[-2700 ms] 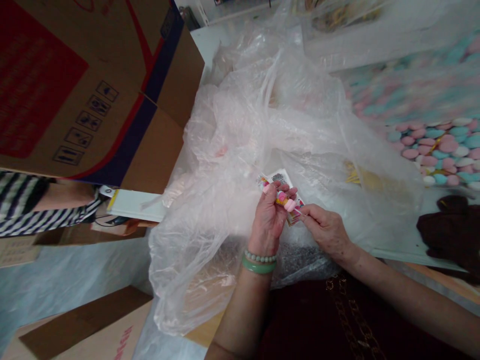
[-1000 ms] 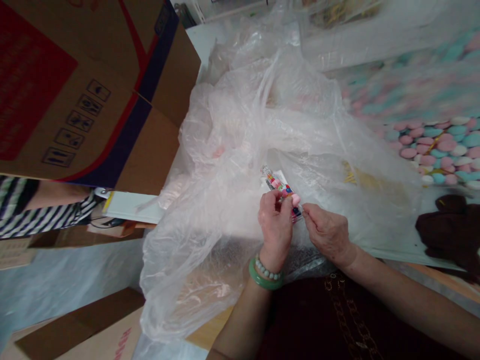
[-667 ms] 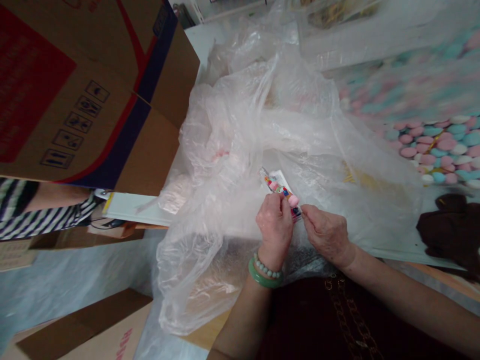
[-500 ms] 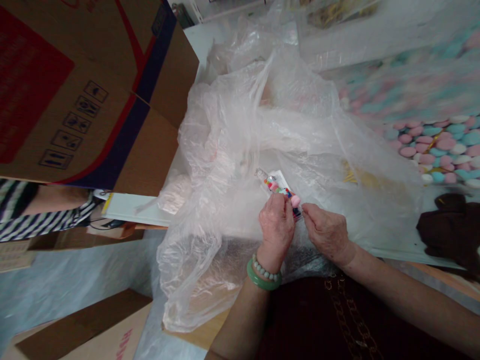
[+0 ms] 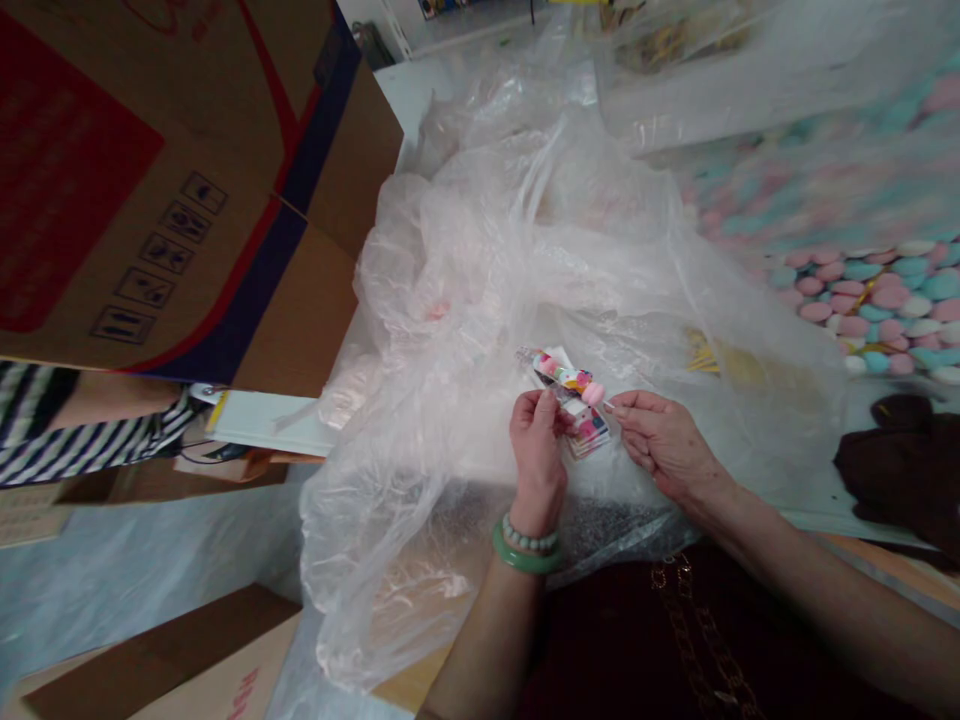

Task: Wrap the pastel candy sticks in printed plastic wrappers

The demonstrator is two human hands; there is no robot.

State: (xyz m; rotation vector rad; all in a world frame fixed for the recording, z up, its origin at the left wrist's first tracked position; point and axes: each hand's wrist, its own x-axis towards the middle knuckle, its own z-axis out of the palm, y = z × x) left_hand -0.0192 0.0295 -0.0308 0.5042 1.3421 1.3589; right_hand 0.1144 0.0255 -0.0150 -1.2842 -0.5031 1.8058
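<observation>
A short strand of colourful beads (image 5: 566, 378), with a large pink piece at its near end, lies above a few small printed cards (image 5: 589, 432). My right hand (image 5: 664, 440) pinches a thin white end that sticks out by the pink piece. Just below the strand, my left hand (image 5: 538, 445) has its fingers curled together beside the cards. What those left fingertips hold, if anything, is hidden. Crumpled clear plastic bags (image 5: 465, 300) spread out under and around both hands.
A big printed carton (image 5: 225, 200) stands at the left, with another person's arm (image 5: 112, 400) below it. Pink, blue and white pebble-like pieces (image 5: 892, 300) fill the right side. A dark brown item (image 5: 900, 460) lies near the table's right edge. An open carton (image 5: 165, 660) is on the floor.
My left hand has drawn back a little from the bead strand, uncovering more of the cards. My right fingers have come to the white end by the pink piece.
</observation>
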